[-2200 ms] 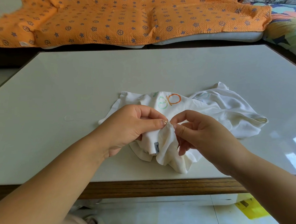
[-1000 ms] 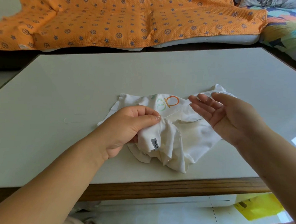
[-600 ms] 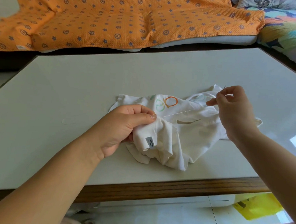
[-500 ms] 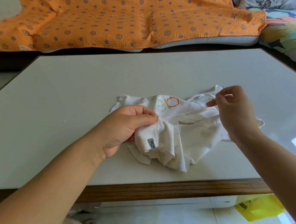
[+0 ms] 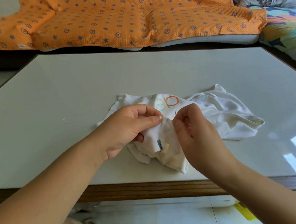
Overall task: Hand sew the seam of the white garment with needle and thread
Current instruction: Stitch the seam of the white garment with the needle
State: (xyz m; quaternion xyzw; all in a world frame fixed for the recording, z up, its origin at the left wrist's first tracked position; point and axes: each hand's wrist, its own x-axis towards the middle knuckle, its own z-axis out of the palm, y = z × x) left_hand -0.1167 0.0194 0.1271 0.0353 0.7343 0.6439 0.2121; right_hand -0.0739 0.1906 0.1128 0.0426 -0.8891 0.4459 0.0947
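- Head view: shows a white garment (image 5: pixel 229 119) crumpled on the near half of a pale table (image 5: pixel 76 91), close to its wooden edge.
- Pinches a raised fold of it between thumb and forefinger of the left hand (image 5: pixel 125 127).
- Holds a thin dark needle (image 5: pixel 175 112) in the curled fingertips of the right hand (image 5: pixel 194 133), just beside the left thumb.
- Bears orange and green printed letters (image 5: pixel 168 102), not readable, and a small grey tag (image 5: pixel 159 145), wording too small to tell.
- Has an orange blanket (image 5: pixel 114 19) with blue stars behind the table.

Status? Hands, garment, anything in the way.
Left hand pinches a fold of the white garment. Right hand pinches the needle beside that fold. Nothing seen blocking the seam.
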